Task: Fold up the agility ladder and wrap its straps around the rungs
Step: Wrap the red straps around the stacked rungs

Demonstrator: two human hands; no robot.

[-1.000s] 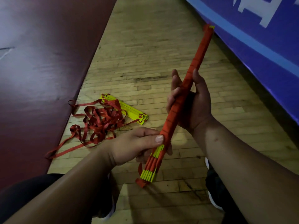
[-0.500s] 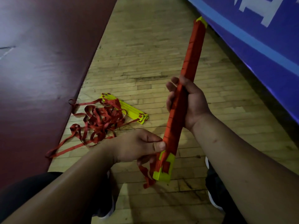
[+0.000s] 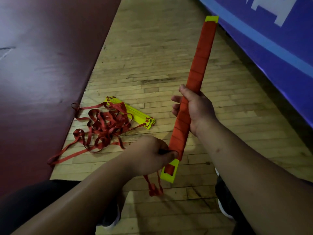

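**Clerk:** Entry, far left: maroon mat point(image 3: 42, 73), flat on the wooden floor point(image 3: 152, 48). Beside its edge lies a second ladder, its yellow rungs point(image 3: 137, 115) stacked and its red straps point(image 3: 106, 126) in a loose tangle.

**Checker:** And the hands?

**Clerk:** Left hand point(image 3: 150, 155): fingers curled, pinching the lower end of the wrapped bundle point(image 3: 201, 65), just above its bare yellow tip. A short strap tail point(image 3: 153, 189) dangles below. Right hand point(image 3: 196, 109): closed round the bundle's middle, holding it tilted upright, off the floor. Far right: blue wall pad point(image 3: 271, 56).

**Checker:** Advice for finishing?

**Clerk:** Probably pin the last turn tight under the thumb and tuck the tail beneath it. A firm right grip should stop the turns slackening.
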